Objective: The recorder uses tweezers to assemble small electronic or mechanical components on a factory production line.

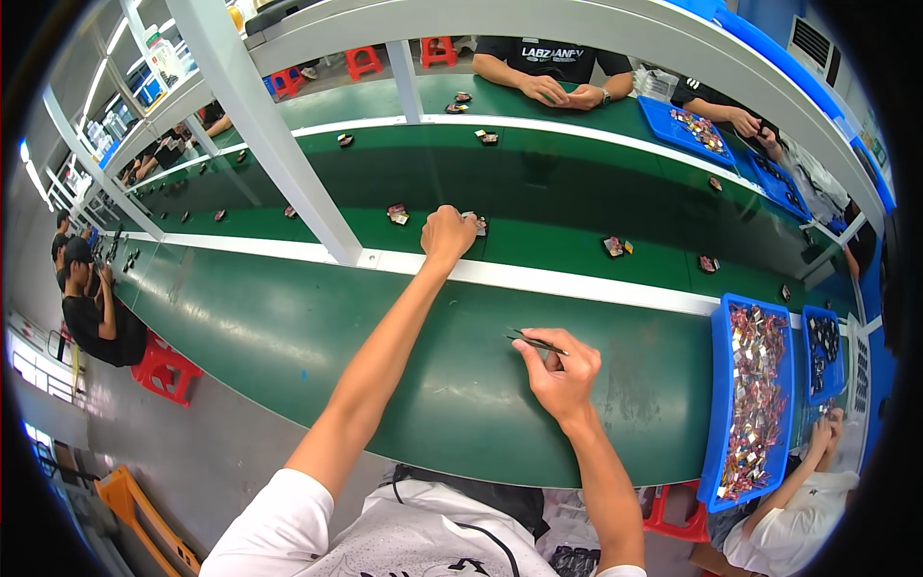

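Observation:
My left hand point(449, 234) reaches over the white rail onto the green conveyor belt, its fingers closed. At its fingertips is a small black part point(480, 225) with light and reddish pieces on it, partly hidden by the hand. Above the near green worktop, my right hand point(565, 373) grips a pair of dark tweezers point(538, 341), their points toward the left. Beside my left hand another black part point(398, 213) with reddish pieces lies on the belt. Farther right on the belt is one more such part point(613, 247), with a yellow bit next to it.
A blue tray point(713, 404) heaped with small colourful wired pieces stands at the worktop's right end. Beyond it a smaller blue tray point(812, 385) holds black parts. A white upright post point(279, 135) rises left of my left hand. Co-workers sit opposite, left and right.

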Available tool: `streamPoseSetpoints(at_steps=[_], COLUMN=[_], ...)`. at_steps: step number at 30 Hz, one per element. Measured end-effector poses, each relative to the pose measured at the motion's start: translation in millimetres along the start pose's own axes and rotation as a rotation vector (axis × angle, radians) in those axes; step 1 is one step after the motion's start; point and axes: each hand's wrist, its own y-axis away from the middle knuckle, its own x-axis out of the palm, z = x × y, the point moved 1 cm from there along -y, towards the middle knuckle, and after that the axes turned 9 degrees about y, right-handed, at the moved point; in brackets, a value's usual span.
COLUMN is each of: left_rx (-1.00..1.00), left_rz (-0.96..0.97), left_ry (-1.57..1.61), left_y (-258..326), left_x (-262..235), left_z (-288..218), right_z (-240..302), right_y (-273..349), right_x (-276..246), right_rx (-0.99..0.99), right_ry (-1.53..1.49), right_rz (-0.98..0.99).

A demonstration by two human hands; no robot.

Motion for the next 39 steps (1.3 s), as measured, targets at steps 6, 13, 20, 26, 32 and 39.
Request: streamPoseSetpoints(at_steps=[6, 13, 20, 26, 32, 39], left_rx=[0.029, 0.004, -0.083, -0.015, 0.079, 0.130], left_rz=[0.009, 0.452, 0.631, 0.581, 0.534, 0.471], left_ry=[0.233, 0.641, 0.720, 0.726, 0.753, 0.752], left_y=[-11, 75, 151, 165, 166, 162], left_x=[6, -30, -48, -25, -11, 0], left_z=[18, 5, 10, 27, 33, 44], right_z=[4, -10, -24, -41, -55, -62], right_y=[-2, 7, 6, 20, 34, 38], right_x=[1, -4, -8, 0, 11, 20], right_rx=[-0.008, 0.176, 0.544, 0.589, 0.478, 0.434], right_ry=[-0.008, -0.101, -0.436, -0.515, -0.455, -0.369], right_rz=[-0.004, 0.012, 0.058, 0.130, 0.136, 0.131])
